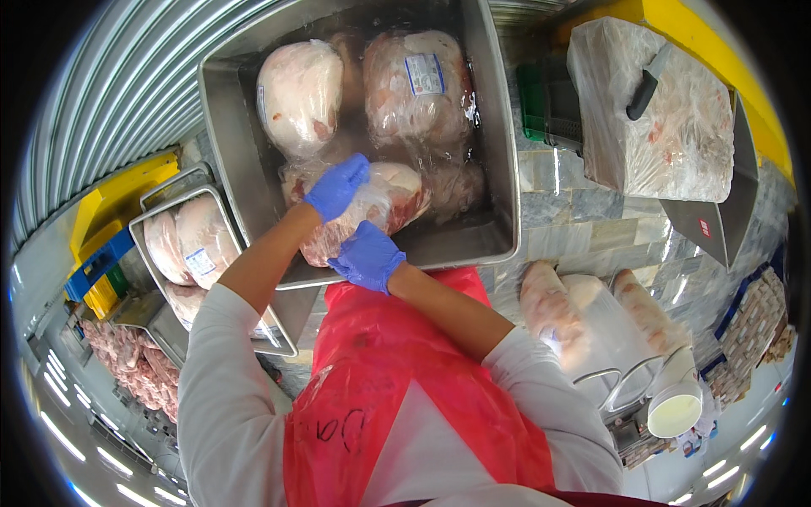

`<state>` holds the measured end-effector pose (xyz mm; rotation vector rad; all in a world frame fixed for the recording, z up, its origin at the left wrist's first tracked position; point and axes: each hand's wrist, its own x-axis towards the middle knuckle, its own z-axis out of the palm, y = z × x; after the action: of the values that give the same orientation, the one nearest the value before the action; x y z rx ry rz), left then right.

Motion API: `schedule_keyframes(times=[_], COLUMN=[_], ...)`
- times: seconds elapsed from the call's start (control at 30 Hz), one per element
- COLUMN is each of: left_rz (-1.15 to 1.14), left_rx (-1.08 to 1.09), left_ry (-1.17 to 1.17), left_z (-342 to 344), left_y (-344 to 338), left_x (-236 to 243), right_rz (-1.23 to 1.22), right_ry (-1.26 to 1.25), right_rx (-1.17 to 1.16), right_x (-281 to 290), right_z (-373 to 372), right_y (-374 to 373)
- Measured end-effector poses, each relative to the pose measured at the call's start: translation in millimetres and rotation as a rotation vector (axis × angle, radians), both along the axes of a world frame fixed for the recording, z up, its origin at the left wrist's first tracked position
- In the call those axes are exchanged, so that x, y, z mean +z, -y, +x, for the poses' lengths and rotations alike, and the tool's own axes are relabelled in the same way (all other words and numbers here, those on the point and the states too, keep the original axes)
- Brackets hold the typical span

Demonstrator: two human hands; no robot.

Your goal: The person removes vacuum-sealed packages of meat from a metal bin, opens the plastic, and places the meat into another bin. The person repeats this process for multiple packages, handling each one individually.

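Note:
Both my hands wear blue gloves inside a deep steel tub (505,211) of wrapped meat. My left hand (336,189) is closed on the upper left of a plastic-wrapped meat piece (390,196) lying across the tub's near half. My right hand (368,258) grips the same piece at its near lower side, fingers curled on the wrap. Beyond them sit a pale wrapped piece (297,97) and a labelled wrapped piece (416,106). Another piece, partly in shadow, lies at the right (452,190).
At left, a smaller steel tray (137,253) holds wrapped pieces beside yellow and blue crates (110,221). At upper right, a knife (646,89) lies on a wrapped block (608,144). Lower right are more meat pieces (549,313) and a white bucket (674,404). Corrugated metal (118,101) borders the upper left.

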<state>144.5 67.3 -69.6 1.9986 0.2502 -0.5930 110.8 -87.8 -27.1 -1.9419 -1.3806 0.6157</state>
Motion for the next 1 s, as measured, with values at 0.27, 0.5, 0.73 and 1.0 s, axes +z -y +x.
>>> schedule_keyframes(times=[0.27,0.5,0.73,1.0], left_rz=[-0.464,-0.128,-0.085,-0.008], left_rx=[0.282,0.303,0.488,0.53], left_ry=[0.087,-0.065,0.037,-0.065], left_z=[12.0,-17.9,-11.3,-73.1], left_y=[50.3,-16.2,-59.8,-38.4], left_x=[-27.3,20.3,70.1,168.2], right_rz=[0.13,-0.268,-0.072,-0.017], right_ry=[0.055,0.132,0.284,0.214], right_rx=[-0.254,0.206,0.262,0.45], right_x=[-9.4,10.4,18.9,25.5], right_z=[-25.7,-17.6,-17.8,-21.7], right_y=[-26.0,0.5,-52.4,-22.1])
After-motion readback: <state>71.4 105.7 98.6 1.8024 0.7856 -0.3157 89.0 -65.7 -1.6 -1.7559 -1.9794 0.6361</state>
